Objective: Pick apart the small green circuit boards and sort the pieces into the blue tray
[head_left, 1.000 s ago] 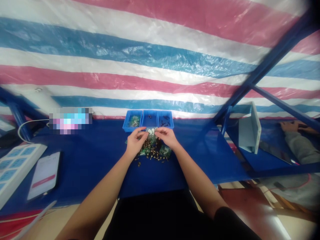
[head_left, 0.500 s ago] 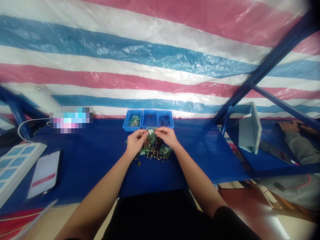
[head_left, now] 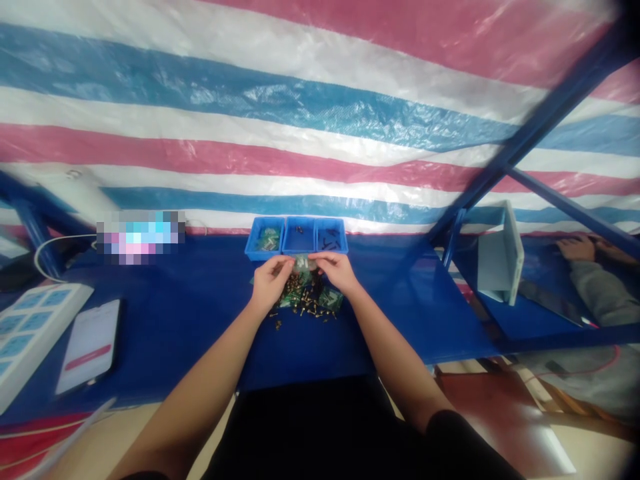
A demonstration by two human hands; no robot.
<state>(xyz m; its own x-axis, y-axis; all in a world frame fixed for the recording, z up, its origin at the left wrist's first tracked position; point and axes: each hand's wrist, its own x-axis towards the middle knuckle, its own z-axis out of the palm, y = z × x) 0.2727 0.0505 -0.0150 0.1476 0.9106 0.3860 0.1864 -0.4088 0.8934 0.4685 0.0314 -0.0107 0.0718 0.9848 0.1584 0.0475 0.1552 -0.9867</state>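
My left hand (head_left: 271,279) and my right hand (head_left: 336,269) pinch a small clear plastic bag (head_left: 302,262) from either side. Pale pieces show inside the bag, too small to name. Below the hands lies a pile of brass-coloured, screw-like parts (head_left: 311,305) on the blue table. Mixed with them are greenish small bags (head_left: 331,299), partly covered by the hands and parts. Just beyond the hands stand three joined blue bins. The left bin (head_left: 265,255) holds similar bags, the middle bin (head_left: 299,247) a few small dark parts, the right bin (head_left: 330,247) dark slender pieces.
On the left of the blue table (head_left: 200,340) lie a phone (head_left: 89,347) and a white power strip (head_left: 37,333). A pixelated object (head_left: 140,237) stands behind them. To the right are a tablet-like stand (head_left: 500,260), a blue metal frame (head_left: 453,233) and another person's sleeve (head_left: 603,290).
The bag between my fingers has tilted slightly, and its pale pieces show less sharply. My right fingers have shifted a little; both hands keep their pinch.
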